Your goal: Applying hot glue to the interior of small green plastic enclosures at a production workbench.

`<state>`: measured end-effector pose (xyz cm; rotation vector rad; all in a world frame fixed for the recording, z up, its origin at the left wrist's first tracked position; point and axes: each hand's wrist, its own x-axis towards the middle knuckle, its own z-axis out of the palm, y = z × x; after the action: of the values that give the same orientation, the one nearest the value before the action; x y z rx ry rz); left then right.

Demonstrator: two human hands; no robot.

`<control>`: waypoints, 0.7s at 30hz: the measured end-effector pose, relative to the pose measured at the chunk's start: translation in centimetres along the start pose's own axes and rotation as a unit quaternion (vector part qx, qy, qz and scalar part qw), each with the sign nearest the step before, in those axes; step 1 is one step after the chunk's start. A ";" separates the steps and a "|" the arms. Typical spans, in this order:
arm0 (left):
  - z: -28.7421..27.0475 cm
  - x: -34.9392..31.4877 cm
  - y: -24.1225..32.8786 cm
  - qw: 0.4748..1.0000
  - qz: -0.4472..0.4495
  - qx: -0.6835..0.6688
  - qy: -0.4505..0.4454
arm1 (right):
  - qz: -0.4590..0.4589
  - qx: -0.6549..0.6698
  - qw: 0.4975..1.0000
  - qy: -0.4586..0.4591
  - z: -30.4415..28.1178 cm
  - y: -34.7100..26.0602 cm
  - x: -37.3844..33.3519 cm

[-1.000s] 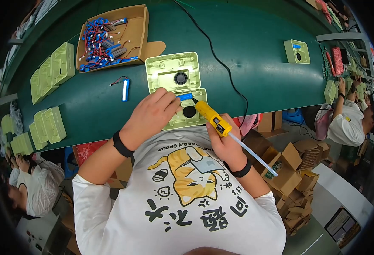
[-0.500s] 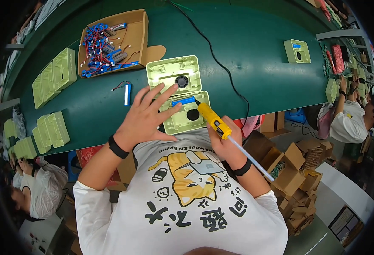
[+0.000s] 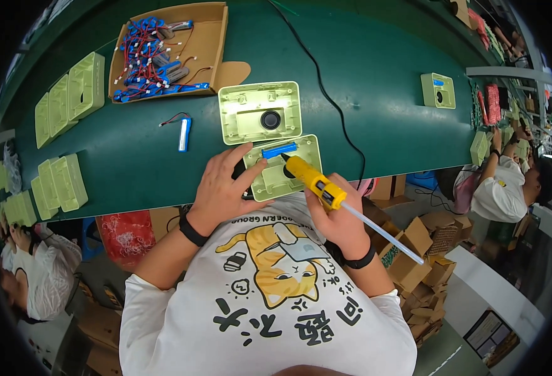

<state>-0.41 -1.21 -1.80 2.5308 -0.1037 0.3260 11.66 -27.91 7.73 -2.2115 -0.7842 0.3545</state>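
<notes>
My right hand (image 3: 340, 219) grips a yellow hot glue gun (image 3: 313, 180) with a long pale glue stick (image 3: 383, 234) out of its back. The gun's dark nozzle points at a blue cylindrical battery (image 3: 279, 150) lying along the far side inside a light green plastic case half (image 3: 264, 188). My left hand (image 3: 221, 183) holds this case by its left side, thumb at the near edge and a fingertip close to the battery. A black round part in the case is partly hidden behind the gun. Just beyond stands another green case half (image 3: 238, 127) with a black round speaker (image 3: 270, 120).
A cardboard box (image 3: 220, 47) of blue wired batteries stands at the far left, one loose battery (image 3: 184, 135) nearby. Stacked green cases (image 3: 86, 88) line the left. A black cable (image 3: 326, 91) crosses the table. Another green case (image 3: 437, 91) is at right; co-workers sit on both sides.
My left hand has drawn back from over the two cases to the near one's left side. The near case has turned slightly, and the glue gun's nozzle has shifted left along the battery.
</notes>
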 end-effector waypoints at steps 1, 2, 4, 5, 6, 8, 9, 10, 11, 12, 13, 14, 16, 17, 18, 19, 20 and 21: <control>0.1 -0.1 -0.1 1.000 0.001 -0.005 0.005 | 0.011 -0.014 1.000 -0.019 0.4 -0.4 0.5; 0.1 -0.1 -0.2 1.000 0.002 -0.010 0.008 | 0.004 -0.020 0.999 -0.025 0.7 -0.7 1.0; 0.1 -0.2 -0.3 1.000 0.002 -0.020 0.014 | -0.002 -0.043 0.998 -0.046 1.3 -1.1 1.8; 0.1 -0.3 -0.4 1.000 0.002 -0.024 0.017 | -0.007 -0.041 0.998 -0.055 1.5 -1.1 2.2; 0.0 -0.3 -0.4 0.999 0.003 -0.032 0.023 | -0.012 -0.042 0.997 -0.058 1.6 -1.3 2.3; 0.0 -0.4 -0.5 0.999 0.003 -0.035 0.021 | -0.011 -0.053 0.996 -0.065 1.6 -1.5 2.4; -0.1 -0.4 -0.6 0.999 0.005 -0.040 0.021 | -0.006 -0.056 0.996 -0.066 1.6 -1.6 2.4; -0.1 -0.4 -0.6 0.999 0.006 -0.039 0.022 | 0.001 -0.060 0.996 -0.067 1.7 -1.8 2.3; -0.1 -0.4 -0.7 0.999 0.008 -0.039 0.022 | 0.010 -0.067 0.995 -0.070 1.7 -1.9 2.1; -0.1 -0.3 -0.7 0.999 0.009 -0.043 0.022 | 0.004 -0.072 0.995 -0.062 1.8 -2.1 2.0; -0.1 -0.3 -0.8 0.999 0.011 -0.042 0.022 | -0.001 -0.079 0.995 -0.056 2.0 -2.2 1.9; -0.1 -0.3 -0.8 0.999 0.011 -0.042 0.023 | -0.005 -0.085 0.995 -0.051 2.1 -2.3 1.8; -0.2 -0.3 -0.8 0.999 0.012 -0.043 0.023 | -0.002 -0.080 0.996 -0.047 2.3 -2.4 1.6; -0.2 -0.3 -0.8 0.999 0.013 -0.043 0.024 | 0.002 -0.077 0.996 -0.046 2.4 -2.5 1.6; -0.2 -0.3 -0.8 0.999 0.014 -0.046 0.024 | 0.005 -0.073 0.996 -0.040 2.4 -2.6 1.5; -0.2 -0.3 -0.8 0.999 0.012 -0.044 0.024 | 0.009 -0.069 0.997 -0.036 2.4 -2.6 1.5; -0.3 -0.3 -0.7 0.999 0.009 -0.044 0.025 | 0.016 -0.065 0.997 -0.032 2.4 -2.7 1.4; -0.3 -0.2 -0.7 0.999 0.006 -0.046 0.026 | 0.020 -0.061 0.998 -0.024 2.3 -2.7 1.4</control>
<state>-0.59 -0.47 -2.03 2.4296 -0.1117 0.3817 10.48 -24.26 8.12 -2.3423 -0.8078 0.3908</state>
